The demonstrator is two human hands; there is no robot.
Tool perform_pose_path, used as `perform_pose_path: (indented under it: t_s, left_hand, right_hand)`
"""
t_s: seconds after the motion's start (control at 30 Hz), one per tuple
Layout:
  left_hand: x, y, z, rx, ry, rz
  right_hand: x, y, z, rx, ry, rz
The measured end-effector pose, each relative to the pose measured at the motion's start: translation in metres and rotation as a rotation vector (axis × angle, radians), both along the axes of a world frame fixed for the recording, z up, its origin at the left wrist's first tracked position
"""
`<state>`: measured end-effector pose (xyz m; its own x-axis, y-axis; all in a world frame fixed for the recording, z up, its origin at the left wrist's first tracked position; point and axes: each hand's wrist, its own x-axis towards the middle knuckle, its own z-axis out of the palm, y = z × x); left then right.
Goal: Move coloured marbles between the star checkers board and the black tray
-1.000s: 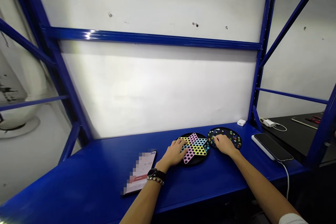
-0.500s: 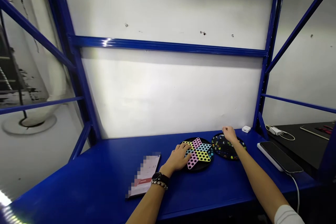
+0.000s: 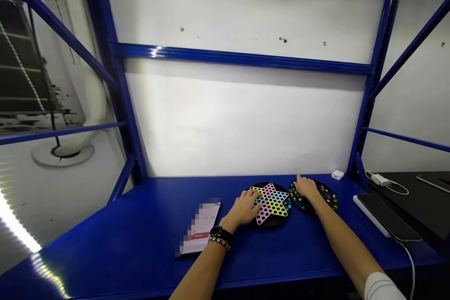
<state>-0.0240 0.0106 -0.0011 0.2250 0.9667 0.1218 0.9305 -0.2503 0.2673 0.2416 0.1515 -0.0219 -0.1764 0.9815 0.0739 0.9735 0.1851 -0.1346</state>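
Note:
My left hand (image 3: 244,208) rests with its fingers on the left edge of a star-shaped Chinese checkers board (image 3: 272,202), which has pink, yellow and blue points with rows of holes and lies on a round black base. To its right, my right hand (image 3: 306,188) reaches over a round black tray (image 3: 326,193) holding several small coloured marbles. Its fingertips point down at the tray's far left. Whether they pinch a marble is hidden by the hand. A black watch (image 3: 221,233) and a bead bracelet circle my left wrist.
A phone (image 3: 200,227) with a blurred screen lies left of my left hand on the blue steel shelf (image 3: 105,248). At right, a dark phone (image 3: 386,218) sits on a white power bank with a cable. A small white box (image 3: 337,175) stands against the white wall.
My right hand has shifted slightly left and down across the marble tray. My left hand stays on the board. The whole view has drifted, so the shelf items sit further right.

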Motion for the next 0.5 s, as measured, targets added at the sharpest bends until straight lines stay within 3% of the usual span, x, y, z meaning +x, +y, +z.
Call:
perform_pose_path:
  t_s: [0.23, 0.37, 0.5]
  left_hand:
    - [-0.001, 0.001, -0.002, 0.015, 0.005, -0.001]
    - [0.001, 0.0, 0.0, 0.007, 0.009, 0.005]
    - [0.003, -0.003, 0.004, 0.0, 0.012, 0.001]
  right_hand:
    - [0.0, -0.006, 0.006, 0.059, 0.097, 0.033]
    - [-0.027, -0.019, 0.017, 0.104, 0.236, 0.14]
    - [-0.058, -0.031, 0.015, 0.029, 0.157, 0.261]
